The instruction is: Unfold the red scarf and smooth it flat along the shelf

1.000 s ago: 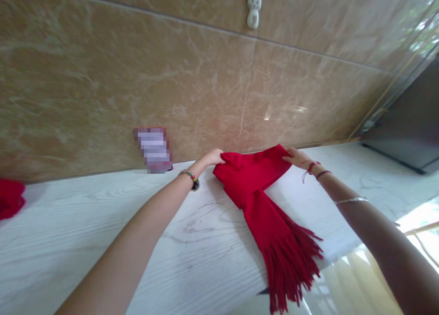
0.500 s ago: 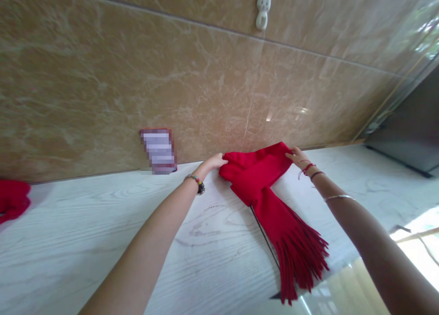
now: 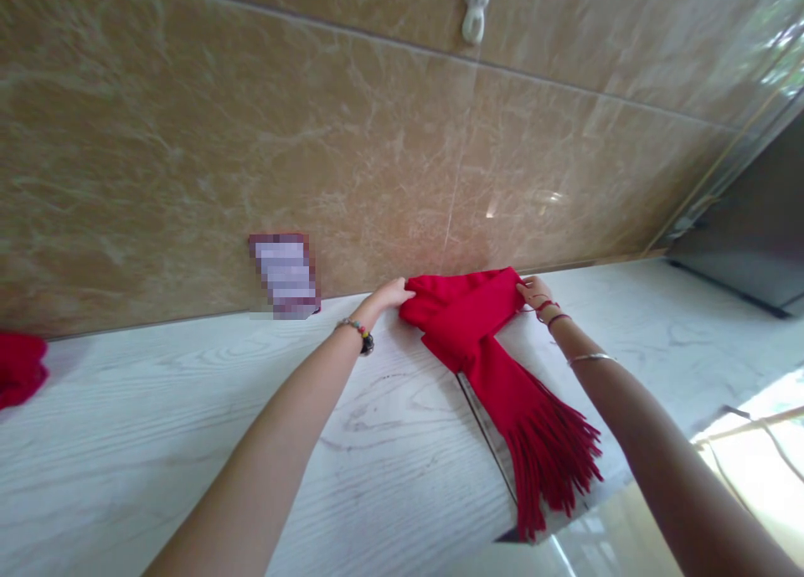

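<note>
A red fringed scarf (image 3: 483, 342) lies folded on the white wood-grain table (image 3: 188, 426), close to the wall. Its tasselled end (image 3: 553, 468) trails toward the table's right corner. My left hand (image 3: 390, 294) pinches the scarf's left folded end, fingers closed on the cloth. At the right folded end my right hand (image 3: 533, 292) grips the cloth too. Both wrists wear bracelets.
A tan marble-tile wall (image 3: 314, 141) rises right behind the table, with a white cat-shaped hook (image 3: 475, 7) high up. A small blurred card (image 3: 284, 275) leans against the wall. More red cloth (image 3: 20, 368) sits at the far left. A dark panel (image 3: 754, 234) stands at right.
My right hand has slid left with its end of the scarf, narrowing the fold. The tasselled end has been drawn up onto the table. My left hand has stayed nearly still.
</note>
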Available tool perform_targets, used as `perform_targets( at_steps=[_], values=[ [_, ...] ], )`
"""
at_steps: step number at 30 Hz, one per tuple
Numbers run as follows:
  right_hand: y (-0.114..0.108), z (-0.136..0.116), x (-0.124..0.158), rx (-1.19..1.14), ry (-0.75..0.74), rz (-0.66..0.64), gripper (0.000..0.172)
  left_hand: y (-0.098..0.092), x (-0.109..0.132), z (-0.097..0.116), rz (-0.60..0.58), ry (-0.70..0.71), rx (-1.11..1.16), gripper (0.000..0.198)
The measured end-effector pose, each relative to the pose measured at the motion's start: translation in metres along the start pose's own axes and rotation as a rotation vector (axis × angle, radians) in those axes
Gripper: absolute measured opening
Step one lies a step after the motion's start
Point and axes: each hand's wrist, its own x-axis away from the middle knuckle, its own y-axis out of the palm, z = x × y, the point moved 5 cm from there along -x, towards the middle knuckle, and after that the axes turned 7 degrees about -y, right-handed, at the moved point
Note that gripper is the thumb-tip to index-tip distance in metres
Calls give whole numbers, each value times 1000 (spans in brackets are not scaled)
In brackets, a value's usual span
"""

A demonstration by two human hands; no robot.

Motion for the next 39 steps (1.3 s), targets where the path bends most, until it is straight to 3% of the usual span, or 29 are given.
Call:
perform_targets(
  at_steps=[4, 7, 9, 11, 12, 14, 17, 19, 23, 27, 29, 33, 37, 39],
  values=[
    [-11, 2, 15, 27, 24, 54, 35, 2, 7, -3, 53, -81, -10, 29],
    [-21, 3, 52, 17, -4, 8, 41, 4, 23, 2, 92, -120, -27, 42],
    [-18, -3, 88, -44, -81, -200, 37, 6, 38, 12, 142, -102, -74, 52],
    [-11, -16, 128, -117, -176, -490, 31, 10, 55, 31, 202, 25, -155, 54],
    [-8, -22, 145, -116, -195, -597, 30, 14, 64, 42, 197, 126, -176, 53],
    [-8, -34, 167, -77, -200, -676, 29, 29, 80, 59, 94, 308, -221, 55],
    [-10, -48, 174, -39, -156, -625, 25, 56, 95, 64, -188, 371, -318, 63],
    [-9, -56, 175, -77, -129, -621, 23, 66, 99, 58, -294, 348, -361, 66],
    [-9, -65, 184, -351, 21, -741, 17, 65, 101, 49, -282, 407, -384, 75],
    [-30, -69, 179, -615, 121, -703, 18, 62, 104, 42, -261, 445, -427, 87],
    [-41, -68, 174, -656, 119, -714, 24, 60, 107, 39, -249, 440, -443, 85],
    [-43, -51, 178, -558, 207, -865, 51, 58, 113, 38, -230, 435, -469, 82],
    [-45, -45, 198, -648, 180, -1005, 53, 56, 116, 44, -246, 381, -509, 84],
    [-53, -47, 205, -734, 153, -1001, 54, 55, 116, 47, -270, 340, -516, 82]
  ],
)
